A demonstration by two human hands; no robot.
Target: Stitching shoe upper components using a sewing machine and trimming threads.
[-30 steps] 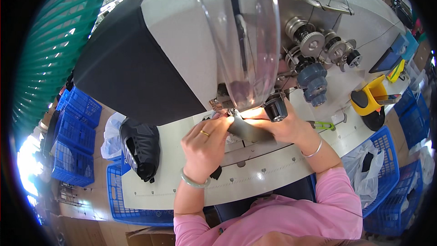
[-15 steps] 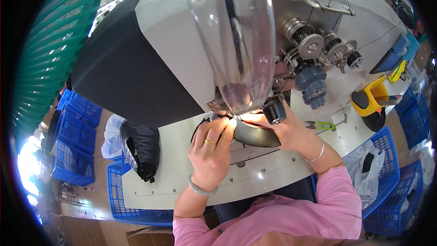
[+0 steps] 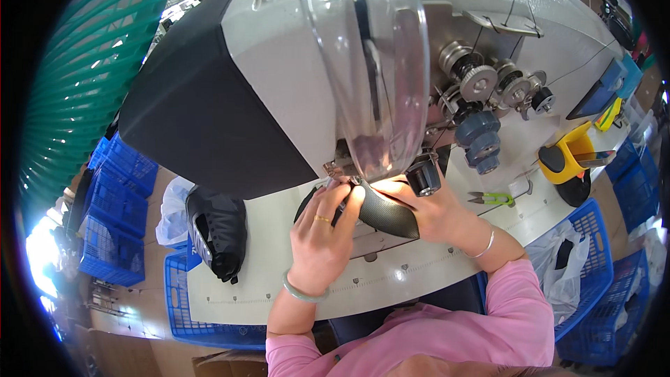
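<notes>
A dark mesh shoe upper (image 3: pixel 388 216) lies beneath the head of a sewing machine (image 3: pixel 276 91), its curved end pointing down and right. My left hand (image 3: pixel 322 234) grips its left side, thumb and fingers pinched close to the lit needle area. On the other side, my right hand (image 3: pixel 434 211) has hold of the upper, with several fingers hidden behind the machine's black knob (image 3: pixel 423 174). The needle itself is hard to make out. To the left of my left hand, a dark grey shoe (image 3: pixel 218 234) rests at the table's edge.
Green-handled thread snips (image 3: pixel 494 199) lie right of my right hand, near a yellow holder (image 3: pixel 576 150). The white worktable (image 3: pixel 265 293) carries a ruler strip. Blue crates (image 3: pixel 606 251) stand at both sides. A green slatted shade (image 3: pixel 98 63) hangs at upper left.
The upper has turned slightly under the machine, its free end swinging down toward me. My right hand has shifted a little with it; my left hand stays pinched on it.
</notes>
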